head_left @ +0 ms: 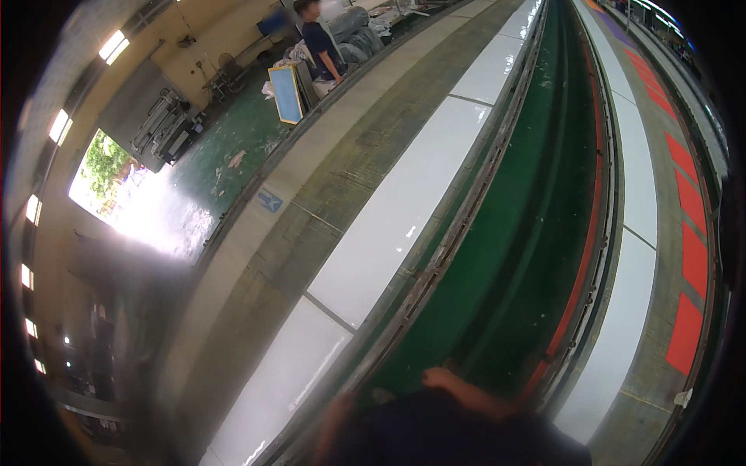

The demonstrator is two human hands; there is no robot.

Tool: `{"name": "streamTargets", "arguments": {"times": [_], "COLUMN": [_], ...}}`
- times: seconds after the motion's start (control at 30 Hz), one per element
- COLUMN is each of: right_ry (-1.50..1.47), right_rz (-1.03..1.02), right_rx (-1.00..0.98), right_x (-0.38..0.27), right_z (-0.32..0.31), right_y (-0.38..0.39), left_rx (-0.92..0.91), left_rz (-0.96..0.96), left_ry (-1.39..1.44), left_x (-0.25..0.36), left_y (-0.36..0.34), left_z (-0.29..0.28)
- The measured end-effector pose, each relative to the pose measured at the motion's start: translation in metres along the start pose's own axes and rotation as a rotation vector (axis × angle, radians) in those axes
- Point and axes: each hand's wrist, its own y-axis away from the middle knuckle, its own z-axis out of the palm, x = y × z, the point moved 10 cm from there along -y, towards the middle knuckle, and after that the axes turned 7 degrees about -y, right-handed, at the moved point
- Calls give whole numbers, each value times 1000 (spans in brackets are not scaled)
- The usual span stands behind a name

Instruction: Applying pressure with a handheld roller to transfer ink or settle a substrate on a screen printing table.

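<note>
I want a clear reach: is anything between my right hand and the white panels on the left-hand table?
Yes: the long rail along the near edge of the table runs between your right hand and the white panels. Its height isn't clear.

A dark-shirted co-worker (320, 46) is beside a yellow-framed blue panel (286, 94), with a bright doorway (105, 177) further left.

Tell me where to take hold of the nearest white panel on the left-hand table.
Grip the white panel probably by its far right corner, coming from the green aisle: it lies flat, and the dark gap past its far end leaves that corner exposed.
</note>
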Motion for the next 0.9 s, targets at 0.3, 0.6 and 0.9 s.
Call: {"name": "streamTargets", "arguments": {"times": [0.3, 0.6, 0.9], "right_ry": [-284, -23, 225], "right_rz": [402, 321, -367], "right_rx": [-15, 656, 380], "right_x": [101, -32, -384], "right_z": [-92, -166, 23], "right_y": [-18, 19, -101], "left_rx": [423, 539, 571], "left_rz": [-207, -250, -634], "left_ry": [459, 1204, 336], "left_x": [-62, -191, -203], "left_y": [55, 245, 414], "left_z": [33, 172, 268]}}
